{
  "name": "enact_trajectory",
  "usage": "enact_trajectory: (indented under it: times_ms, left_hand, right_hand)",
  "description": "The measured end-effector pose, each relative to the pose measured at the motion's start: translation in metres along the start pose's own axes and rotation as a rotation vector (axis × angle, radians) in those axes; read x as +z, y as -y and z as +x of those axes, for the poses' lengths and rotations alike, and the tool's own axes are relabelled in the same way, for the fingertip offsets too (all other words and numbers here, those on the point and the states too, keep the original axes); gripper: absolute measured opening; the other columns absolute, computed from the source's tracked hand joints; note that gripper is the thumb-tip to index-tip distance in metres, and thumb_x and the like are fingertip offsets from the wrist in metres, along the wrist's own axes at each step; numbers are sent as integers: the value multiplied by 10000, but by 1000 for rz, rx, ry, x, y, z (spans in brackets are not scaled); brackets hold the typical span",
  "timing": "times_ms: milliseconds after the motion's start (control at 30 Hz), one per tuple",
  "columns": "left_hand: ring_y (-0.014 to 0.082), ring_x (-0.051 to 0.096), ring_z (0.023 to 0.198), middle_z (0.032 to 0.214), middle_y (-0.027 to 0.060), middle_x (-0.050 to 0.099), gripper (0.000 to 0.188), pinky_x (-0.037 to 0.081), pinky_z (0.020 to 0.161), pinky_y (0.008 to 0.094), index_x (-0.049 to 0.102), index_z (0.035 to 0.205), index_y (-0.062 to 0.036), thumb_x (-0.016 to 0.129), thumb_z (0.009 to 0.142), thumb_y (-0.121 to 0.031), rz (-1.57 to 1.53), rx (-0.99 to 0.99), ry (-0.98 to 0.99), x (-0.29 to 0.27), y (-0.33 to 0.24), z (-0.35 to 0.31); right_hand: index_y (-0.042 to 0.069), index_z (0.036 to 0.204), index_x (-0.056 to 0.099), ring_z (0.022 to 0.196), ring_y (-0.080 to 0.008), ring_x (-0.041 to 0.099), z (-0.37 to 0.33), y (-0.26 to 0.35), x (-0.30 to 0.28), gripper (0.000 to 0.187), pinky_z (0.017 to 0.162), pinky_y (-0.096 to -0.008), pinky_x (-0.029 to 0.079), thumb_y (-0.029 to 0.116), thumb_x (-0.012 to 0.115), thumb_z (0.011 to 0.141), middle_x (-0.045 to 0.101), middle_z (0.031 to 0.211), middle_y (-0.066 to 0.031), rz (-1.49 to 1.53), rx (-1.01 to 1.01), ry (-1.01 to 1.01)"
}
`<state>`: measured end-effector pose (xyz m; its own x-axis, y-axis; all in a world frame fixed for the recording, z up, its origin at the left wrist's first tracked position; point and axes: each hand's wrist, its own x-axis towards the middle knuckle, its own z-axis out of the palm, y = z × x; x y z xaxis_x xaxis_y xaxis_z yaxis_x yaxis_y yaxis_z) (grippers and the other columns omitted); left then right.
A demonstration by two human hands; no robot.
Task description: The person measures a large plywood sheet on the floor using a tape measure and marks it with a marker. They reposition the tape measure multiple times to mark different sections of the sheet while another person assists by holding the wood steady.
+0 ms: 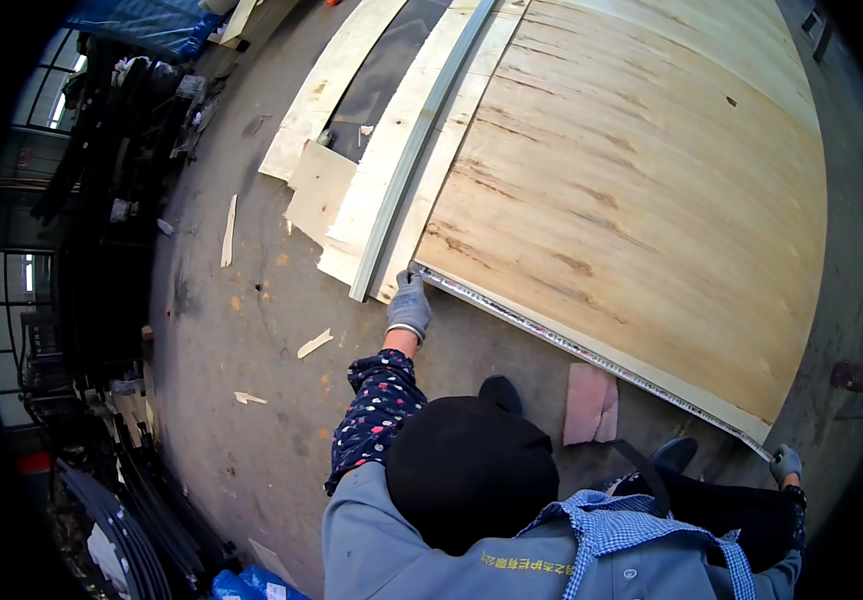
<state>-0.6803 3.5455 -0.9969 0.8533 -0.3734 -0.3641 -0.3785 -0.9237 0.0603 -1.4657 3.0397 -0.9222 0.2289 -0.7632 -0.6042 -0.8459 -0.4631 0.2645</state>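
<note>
Head view: tape measure, thin, springy, kink-prone, stretched along plywood sheet's near edge; your left hand pins one end, right hand grips the other — hold by the ends.

Plywood sheet: far end running off the top edge. Tape measure: markings too small to read. Right hand: grip possibly closing on the tape's end, lying near the blurred rim.

blue plastic bag, bottom edge
</note>
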Motion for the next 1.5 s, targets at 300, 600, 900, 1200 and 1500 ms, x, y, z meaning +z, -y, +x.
enact_trajectory:
  times_ms: [300,600,900,1200,1500]
  left_hand:
    - [384,578,1043,1359,193,346,655,493,845,465,279,1426,-62,485,805,-42,-48,33,-45,6,6,8]
    - [384,381,1275,1393,235,379,588,309,1087,402,306,1431,-24,521,933,-250,107,125,-122,7,69,-13]
    - [364,360,1300,1415,230,381,737,282,1099,380,304,1426,19,592,748,32,142,190,49,-29,44,8]
    - [412,451,1176,1279,285,464,743,367,1024,412,336,1401,25,600,707,22,128,198,-5,-6,83,24]
    - [382,619,784,849,226,639,321,511,692,432,573,996,48,487,910,-249,409,645,-202,-22,17,9]
  right_hand:
    - [113,856,640,932,-354,610,-14,5,2,125,806,-439,494,184,665,755,653,928,-161,15,52,29]
    - [119,1008,636,948,-352,625,14,65,-55,234,773,-453,498,188,591,789,661,1006,-149,80,-63,90]
    - [148,982,641,938,-326,627,20,40,-24,209,775,-434,487,228,602,793,670,986,-110,193,28,261]
    - [155,1000,658,932,-306,632,46,37,-20,224,784,-421,487,253,605,805,679,985,-97,297,-43,269]
    - [142,1075,633,913,-294,632,42,18,-4,317,776,-411,488,277,647,789,677,999,-97,331,-26,291]
